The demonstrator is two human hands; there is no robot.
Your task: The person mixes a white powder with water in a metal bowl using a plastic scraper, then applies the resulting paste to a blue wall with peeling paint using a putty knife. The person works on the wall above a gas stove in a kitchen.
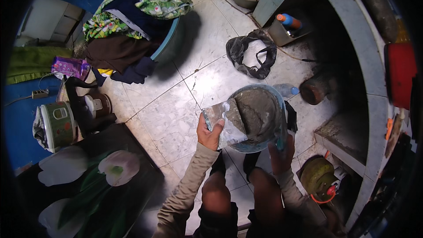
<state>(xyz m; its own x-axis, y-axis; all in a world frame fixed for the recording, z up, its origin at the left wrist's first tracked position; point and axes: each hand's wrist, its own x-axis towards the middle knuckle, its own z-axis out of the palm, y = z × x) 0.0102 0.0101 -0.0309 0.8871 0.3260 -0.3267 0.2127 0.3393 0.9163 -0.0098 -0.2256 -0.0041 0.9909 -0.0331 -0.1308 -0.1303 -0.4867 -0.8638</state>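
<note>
**Bag tipped at the bowl, some contents left**

My left hand grips a clear plastic bag, tilted so its mouth touches the rim of the bowl. My right hand clasps that bowl's near edge. Grey, wet-looking mix already fills much of the bowl, yet I judge the bag not quite emptied. Beyond my hands a black bag lies on the tiled floor, and farther left a tub of clothes.

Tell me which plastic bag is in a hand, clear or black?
The clear plastic bag, gripped by the left hand over the bowl. The black plastic bag lies crumpled on the floor tiles, untouched.
</note>
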